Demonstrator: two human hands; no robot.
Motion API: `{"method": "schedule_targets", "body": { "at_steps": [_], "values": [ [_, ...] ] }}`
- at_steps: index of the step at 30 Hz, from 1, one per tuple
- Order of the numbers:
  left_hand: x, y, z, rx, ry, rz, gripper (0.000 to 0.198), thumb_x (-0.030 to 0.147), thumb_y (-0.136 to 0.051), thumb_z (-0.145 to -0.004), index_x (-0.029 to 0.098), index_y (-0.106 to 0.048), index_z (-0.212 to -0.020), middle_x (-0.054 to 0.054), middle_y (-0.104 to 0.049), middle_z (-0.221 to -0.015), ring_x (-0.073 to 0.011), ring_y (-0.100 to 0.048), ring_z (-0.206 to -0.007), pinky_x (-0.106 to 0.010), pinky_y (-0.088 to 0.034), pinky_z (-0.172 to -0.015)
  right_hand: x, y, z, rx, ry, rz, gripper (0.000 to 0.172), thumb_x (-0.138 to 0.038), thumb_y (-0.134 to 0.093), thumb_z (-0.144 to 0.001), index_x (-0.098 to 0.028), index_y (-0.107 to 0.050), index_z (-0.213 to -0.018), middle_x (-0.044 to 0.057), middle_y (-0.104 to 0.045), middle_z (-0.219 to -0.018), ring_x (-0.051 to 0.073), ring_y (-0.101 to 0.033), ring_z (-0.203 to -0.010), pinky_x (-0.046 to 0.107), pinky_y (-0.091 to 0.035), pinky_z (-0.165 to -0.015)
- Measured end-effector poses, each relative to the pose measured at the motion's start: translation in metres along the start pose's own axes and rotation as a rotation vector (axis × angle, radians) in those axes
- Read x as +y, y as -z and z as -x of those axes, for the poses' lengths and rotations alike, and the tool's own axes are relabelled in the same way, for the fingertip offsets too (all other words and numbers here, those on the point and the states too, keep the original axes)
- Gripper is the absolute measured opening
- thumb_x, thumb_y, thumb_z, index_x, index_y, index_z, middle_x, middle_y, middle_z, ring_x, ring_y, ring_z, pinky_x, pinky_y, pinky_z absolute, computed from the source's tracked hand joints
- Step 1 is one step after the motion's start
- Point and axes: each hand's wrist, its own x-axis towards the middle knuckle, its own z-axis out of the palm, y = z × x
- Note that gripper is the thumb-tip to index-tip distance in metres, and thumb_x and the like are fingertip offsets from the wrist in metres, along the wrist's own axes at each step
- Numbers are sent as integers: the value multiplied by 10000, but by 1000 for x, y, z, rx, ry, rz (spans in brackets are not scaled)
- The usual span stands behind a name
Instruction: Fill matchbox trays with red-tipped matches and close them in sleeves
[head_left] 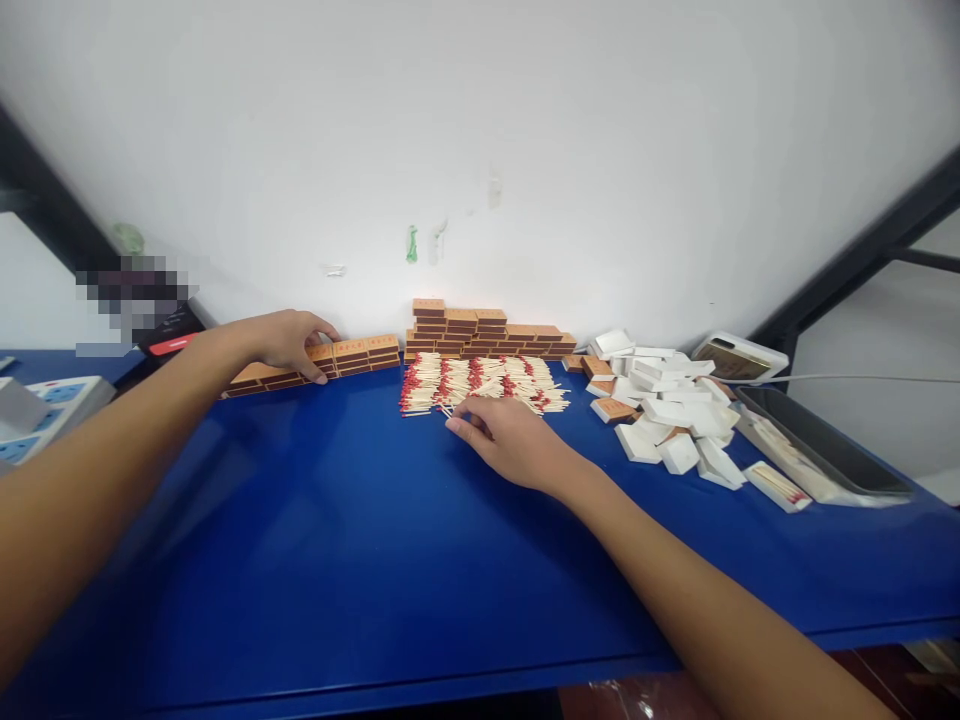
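Note:
At the left, my left hand reaches over a low row of orange-brown matchboxes, its thumb in front and fingers behind, closed around a matchbox on top. My right hand is at the near edge of a wide heap of red-tipped matchsticks. Its thumb and forefinger are pinched together, and a matchstick pokes out at the fingertips. Part of the heap is hidden behind this hand. More stacked matchboxes stand behind the heap, against the wall.
White matchbox trays and some orange sleeves lie jumbled on the right. A tray holding matches sits beside a dark phone-like slab. A white cable runs nearby. At far left is a power strip on the blue table.

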Motion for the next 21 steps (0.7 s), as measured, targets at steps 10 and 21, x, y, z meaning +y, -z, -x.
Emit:
{"method": "schedule_targets", "body": {
  "at_steps": [10, 21],
  "values": [
    [4, -2, -1, 27, 22, 38, 1099, 594, -825, -571, 174, -571, -1554, -163, -706, -1448, -366, -697, -1254, -371, -524, -1029, 1, -1, -1, 7, 3, -2, 262, -371, -564, -1107, -180, -732, -1041, 51, -729, -862, 168, -611, -745, 296, -366, -686],
    [7, -6, 1, 39, 9, 63, 1148, 657, -781, -552, 186, -541, -1572, -139, -702, -1453, -350, -702, -1234, -345, -536, -990, 0, 0, -1, -3, -3, 3, 231, -349, -576, -1102, -187, -731, -1046, 46, -731, -861, 170, -618, -747, 296, -365, -687]
  ]
}}
